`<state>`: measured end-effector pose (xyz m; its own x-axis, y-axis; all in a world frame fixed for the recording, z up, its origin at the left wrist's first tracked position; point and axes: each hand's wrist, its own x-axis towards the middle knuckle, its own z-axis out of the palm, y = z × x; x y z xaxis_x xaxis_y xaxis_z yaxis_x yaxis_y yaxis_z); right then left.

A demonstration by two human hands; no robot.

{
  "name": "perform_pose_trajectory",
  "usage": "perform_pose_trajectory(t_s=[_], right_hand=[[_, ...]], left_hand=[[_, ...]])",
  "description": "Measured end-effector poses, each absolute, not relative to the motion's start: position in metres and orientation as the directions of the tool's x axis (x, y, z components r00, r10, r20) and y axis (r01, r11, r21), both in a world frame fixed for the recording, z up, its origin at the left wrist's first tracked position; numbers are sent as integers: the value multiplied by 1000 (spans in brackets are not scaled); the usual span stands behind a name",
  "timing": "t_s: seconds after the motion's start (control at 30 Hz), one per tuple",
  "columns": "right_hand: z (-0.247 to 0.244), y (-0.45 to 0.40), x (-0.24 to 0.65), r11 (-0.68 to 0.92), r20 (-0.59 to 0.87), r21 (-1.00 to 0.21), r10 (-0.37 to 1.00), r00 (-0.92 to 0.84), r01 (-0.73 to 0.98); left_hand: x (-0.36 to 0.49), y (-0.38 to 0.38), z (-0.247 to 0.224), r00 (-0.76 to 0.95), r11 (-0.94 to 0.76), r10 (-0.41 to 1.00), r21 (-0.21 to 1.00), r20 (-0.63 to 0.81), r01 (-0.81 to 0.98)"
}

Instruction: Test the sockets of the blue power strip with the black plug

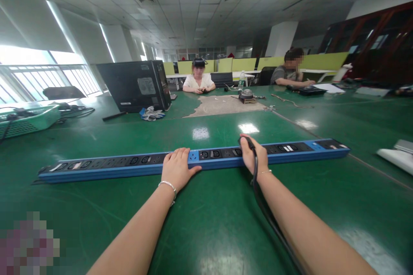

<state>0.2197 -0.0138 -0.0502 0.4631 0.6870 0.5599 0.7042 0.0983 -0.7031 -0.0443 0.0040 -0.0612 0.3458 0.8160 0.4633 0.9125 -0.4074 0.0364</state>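
Note:
A long blue power strip (109, 172) with black socket panels lies across the green table in the head view. My left hand (177, 166) rests over its middle, fingers across the top and thumb along the front edge, gripping it. Farther right, my right hand (253, 154) is closed around the black plug end of a cable, just above the strip's sockets. From that hand the black cable (269, 215) runs down beside my right forearm. Whether the plug touches a socket is hidden by the fingers.
On the green table (129, 215), a black computer case (134, 86) stands at the back left, with gloves (152, 114) beside it. A green basket (30, 122) is at far left. Two people sit across the table. A white object (396, 159) lies at right.

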Motion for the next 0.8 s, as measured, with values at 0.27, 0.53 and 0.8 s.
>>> perform_pose_trajectory(t_s=[0.27,0.53,0.8], right_hand=[[-63,-32,348,-53,424,-678,786,449,733],[-61,-30,323,-117,499,-483,778,383,868],[-69,-35,323,-177,554,-302,767,323,937]], left_hand=[[-45,6,-62,352,-417,806,34,476,908],[-46,6,-62,357,-414,812,23,461,910],[-45,5,-61,350,-407,816,26,460,913]])
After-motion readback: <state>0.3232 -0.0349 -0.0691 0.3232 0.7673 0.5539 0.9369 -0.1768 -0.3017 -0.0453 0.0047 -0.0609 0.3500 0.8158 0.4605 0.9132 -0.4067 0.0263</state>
